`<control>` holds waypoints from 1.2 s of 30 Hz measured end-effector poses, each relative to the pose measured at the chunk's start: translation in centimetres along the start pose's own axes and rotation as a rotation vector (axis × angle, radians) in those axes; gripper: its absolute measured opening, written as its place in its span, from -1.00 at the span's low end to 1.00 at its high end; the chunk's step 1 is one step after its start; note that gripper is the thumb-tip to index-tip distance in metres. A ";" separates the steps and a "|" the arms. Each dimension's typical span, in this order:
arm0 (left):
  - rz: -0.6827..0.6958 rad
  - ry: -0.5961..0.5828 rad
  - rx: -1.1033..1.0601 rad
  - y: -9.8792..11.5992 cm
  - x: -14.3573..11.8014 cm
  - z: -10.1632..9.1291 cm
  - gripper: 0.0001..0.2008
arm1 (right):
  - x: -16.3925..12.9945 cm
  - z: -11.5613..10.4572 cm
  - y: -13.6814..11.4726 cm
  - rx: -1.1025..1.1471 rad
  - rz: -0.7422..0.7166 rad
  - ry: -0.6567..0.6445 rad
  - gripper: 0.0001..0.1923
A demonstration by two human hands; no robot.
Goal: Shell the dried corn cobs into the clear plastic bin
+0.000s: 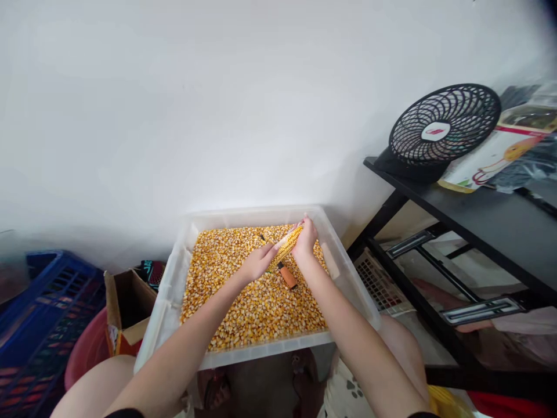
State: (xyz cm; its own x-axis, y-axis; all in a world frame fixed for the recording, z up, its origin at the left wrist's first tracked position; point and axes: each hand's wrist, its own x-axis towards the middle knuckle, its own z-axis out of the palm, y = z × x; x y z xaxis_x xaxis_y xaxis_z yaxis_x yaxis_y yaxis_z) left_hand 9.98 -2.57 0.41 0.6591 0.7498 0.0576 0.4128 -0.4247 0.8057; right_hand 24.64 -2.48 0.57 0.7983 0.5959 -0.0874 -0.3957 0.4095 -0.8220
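Both my hands hold one yellow corn cob [288,244] over a clear plastic tub [167,290] filled with loose corn kernels [252,302]. My left hand [257,261] grips the cob's lower end. My right hand [306,238] grips its upper end near the tub's far side. A tool with an orange handle [287,277] lies on the kernels just below the cob, its dark tip hidden behind the cob and my hands.
A black shelf [487,215] on the right carries a black fan [441,130] and a printed packet [500,151]. A blue crate [39,313], a pink basin [87,354] and a cardboard box [126,313] sit on the left. A white wall rises behind.
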 end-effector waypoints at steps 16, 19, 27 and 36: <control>0.395 -0.209 0.679 0.3 -0.8 0.6 -0.58 | 2.1 -1.6 0.1 0.013 0.319 -0.155 -0.69; 0.383 -0.219 0.703 0.0 -0.9 1.2 -0.57 | 2.1 -1.8 0.1 0.022 0.305 -0.192 -0.67; 0.173 -0.045 0.616 -0.9 -1.0 2.3 -0.55 | 1.6 -1.5 -0.2 0.026 0.177 -0.182 -0.68; -0.052 0.085 0.311 -1.8 -0.2 4.1 -0.56 | 0.4 -0.9 -1.0 -0.062 -0.061 -0.278 -0.66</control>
State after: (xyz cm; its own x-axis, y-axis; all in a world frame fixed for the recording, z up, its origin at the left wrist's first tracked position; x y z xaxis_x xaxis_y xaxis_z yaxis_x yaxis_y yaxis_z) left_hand 11.66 -4.06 -3.41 0.5825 0.8088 0.0809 0.6252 -0.5095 0.5912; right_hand 25.71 -3.27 0.85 0.6611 0.7415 0.1144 -0.3153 0.4129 -0.8545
